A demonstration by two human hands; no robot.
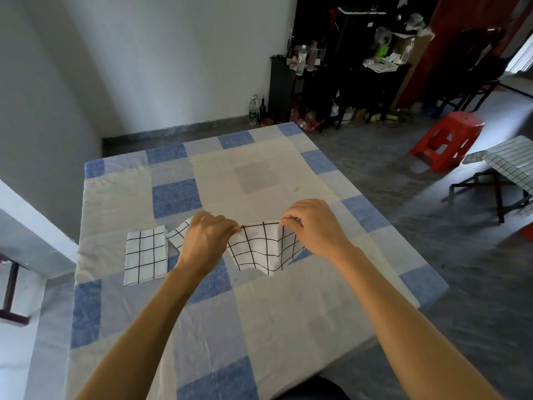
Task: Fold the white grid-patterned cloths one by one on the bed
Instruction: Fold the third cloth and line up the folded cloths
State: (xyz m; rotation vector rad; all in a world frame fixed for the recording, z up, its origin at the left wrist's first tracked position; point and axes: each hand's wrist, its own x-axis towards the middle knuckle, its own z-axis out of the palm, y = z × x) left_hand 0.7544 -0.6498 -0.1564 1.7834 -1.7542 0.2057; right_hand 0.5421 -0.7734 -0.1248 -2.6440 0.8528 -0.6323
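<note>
A white cloth with a black grid (264,249) hangs doubled over above the middle of the bed (259,174). My left hand (206,238) pinches its top edge at the left. My right hand (313,223) pinches the same edge at the right. The cloth sags between them, its lower edge wavy and near the bedsheet. A loose corner of the cloth sticks out to the left behind my left hand. A folded grid cloth (145,254) lies flat on the bed, just left of my left hand.
The bed has a blue, grey and cream checked sheet. A red plastic stool (445,140) stands on the floor to the right. More grid cloth (510,161) is draped over a folding stand at the far right. Dark cluttered shelves stand at the back.
</note>
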